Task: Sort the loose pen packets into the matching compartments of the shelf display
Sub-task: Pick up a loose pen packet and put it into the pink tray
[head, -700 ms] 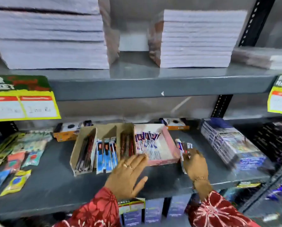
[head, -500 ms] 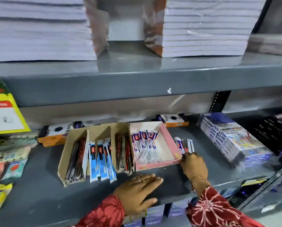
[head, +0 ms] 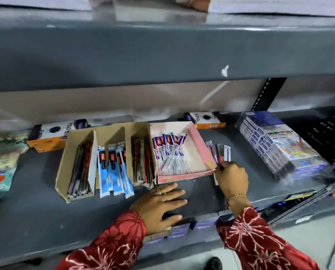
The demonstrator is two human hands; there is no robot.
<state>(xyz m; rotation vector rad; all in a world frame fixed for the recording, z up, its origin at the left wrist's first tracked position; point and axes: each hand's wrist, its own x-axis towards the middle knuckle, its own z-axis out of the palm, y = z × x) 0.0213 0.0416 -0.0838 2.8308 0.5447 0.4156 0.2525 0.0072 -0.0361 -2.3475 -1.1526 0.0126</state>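
Packets (head: 220, 152) lie loose on the grey shelf (head: 36, 211), fanned just beyond our right fingertips and just outside the right wall of the pink tray (head: 203, 151). We close our right hand (head: 231, 179) over the near ends of these packets; the fingers are curled and pinched around them, though which packets are actually gripped cannot be told. One packet end shows below the hand, at the thumb side.

We rest our left hand (head: 158, 205) flat on the shelf, palm down, fingers extended and slightly spread, gripping nothing. Rings show on two fingers. The fingertips point toward the right hand and stop well short of it.

Directly beyond the left fingertips stands the pink tray, holding white-and-blue packets (head: 170, 151) piled loosely at its left side. Its front right corner touches or nearly touches our right fingers.

To the far side of the left knuckles sits the cardboard divider box (head: 76, 151), touching the tray. Its left compartment holds dark packets (head: 81, 168), its middle compartment blue packets (head: 114, 168) that overhang the front edge, and its right compartment red-and-black packets (head: 143, 160).

Beyond the right hand, well apart, lies a wrapped stack of boxes (head: 279, 145).
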